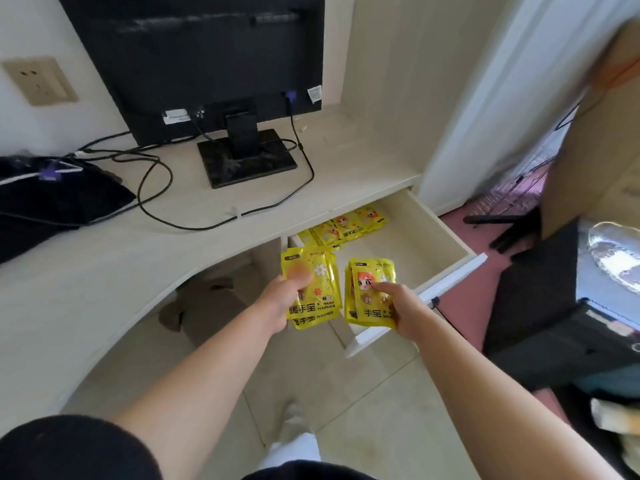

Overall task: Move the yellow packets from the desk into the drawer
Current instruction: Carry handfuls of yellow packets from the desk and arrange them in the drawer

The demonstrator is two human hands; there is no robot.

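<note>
Two hands, two stacks of yellow packets, one open drawer

In front of the one drawer (433,237), the left hand (277,303) grips the left stack (311,289), with at least two packets showing. The right hand (405,313) holds the right stack (370,296), also at least two. One pile (346,228) lies at the drawer's back, roughly five packets, exact number unclear. One monitor (207,64) stands above the drawer.

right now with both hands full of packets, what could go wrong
1. The left stack in the left hand is fanned unevenly, so a packet may slip to the floor.
2. The right stack in the right hand hangs near the drawer front; releasing early could miss it.
</note>
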